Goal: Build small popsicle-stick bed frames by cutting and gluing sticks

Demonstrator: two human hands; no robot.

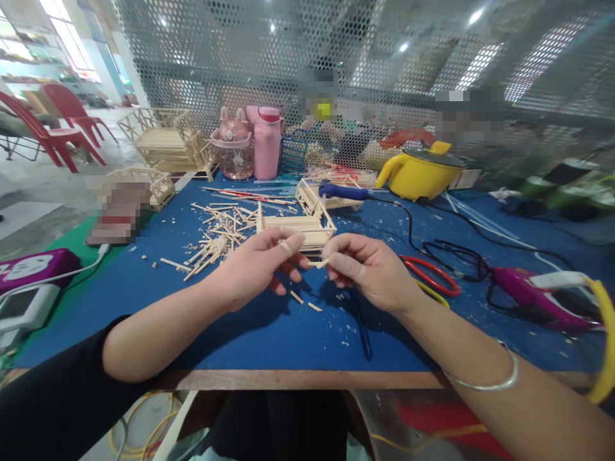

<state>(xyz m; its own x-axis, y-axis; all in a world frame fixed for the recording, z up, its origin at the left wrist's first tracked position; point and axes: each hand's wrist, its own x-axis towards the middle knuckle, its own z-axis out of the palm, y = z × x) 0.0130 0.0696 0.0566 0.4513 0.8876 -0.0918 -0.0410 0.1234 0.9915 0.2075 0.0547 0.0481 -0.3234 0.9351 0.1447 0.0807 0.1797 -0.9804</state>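
While right hand (369, 267) pinches short stick (318, 263), left hand (259, 264) curls nearby.

Wooden stick (318, 264) between both hands (254, 266) (379, 272)

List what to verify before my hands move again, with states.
1. Small stick gripped: ok, pinched in the right hand's fingertips.
2. Left hand also on it: cannot tell, fingertips are close to its other end.
3. Wooden frame fully visible: not ok, the hands partly cover its front.
4. Blue corded tool cool: cannot tell, temperature doesn't show.
5. Spare sticks available: ok, piled left of the frame.
6. Table free of scraps: not ok, loose bits lie under the hands.
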